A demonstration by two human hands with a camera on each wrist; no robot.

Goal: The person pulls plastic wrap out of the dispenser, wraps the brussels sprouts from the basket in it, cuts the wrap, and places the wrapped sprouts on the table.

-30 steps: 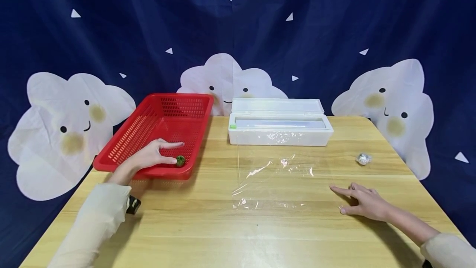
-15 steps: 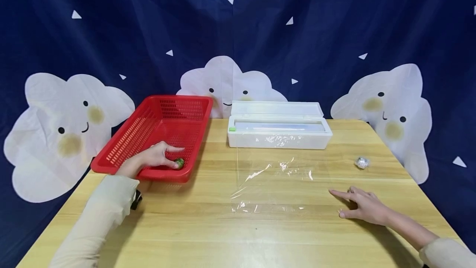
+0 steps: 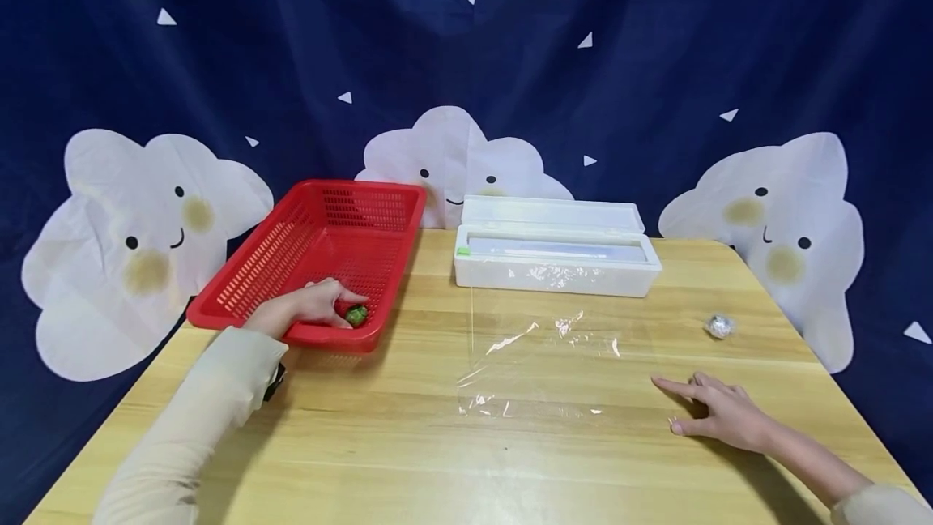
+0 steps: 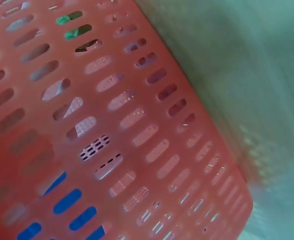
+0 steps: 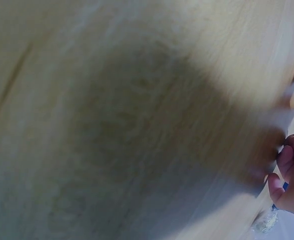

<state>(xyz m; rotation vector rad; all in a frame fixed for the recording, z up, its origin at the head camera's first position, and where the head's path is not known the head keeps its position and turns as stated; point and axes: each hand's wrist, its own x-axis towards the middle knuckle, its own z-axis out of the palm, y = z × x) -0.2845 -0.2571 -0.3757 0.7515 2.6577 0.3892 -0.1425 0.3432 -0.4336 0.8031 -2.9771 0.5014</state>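
Note:
In the head view my left hand point(image 3: 318, 303) reaches into the near right corner of a red plastic basket point(image 3: 397, 282). Its thumb and forefinger lie beside and above a small round green thing point(image 3: 356, 315), whose kind is unclear; the other fingers are hidden. Slotted basket wall point(image 4: 136, 125) fills most of the left wrist view. My right hand point(image 3: 729, 418) has forefinger and thumb apart at the right edge of a sheet of clear cling film point(image 3: 539, 355); whether they touch it is unclear. Parts of the right hand point(image 5: 292, 175) show at the right wrist view's edge.
A white cling film dispenser point(image 3: 554, 275) stands at the back with its lid raised, and the film runs from it over the wooden table point(image 3: 408, 460). A small film-wrapped ball point(image 3: 719, 326) lies at the right. Behind hangs a dark blue curtain point(image 3: 641, 63).
My left hand has moved deeper into the basket and closer round the green thing. The right hand stays near the film's edge. The head view has shifted slightly.

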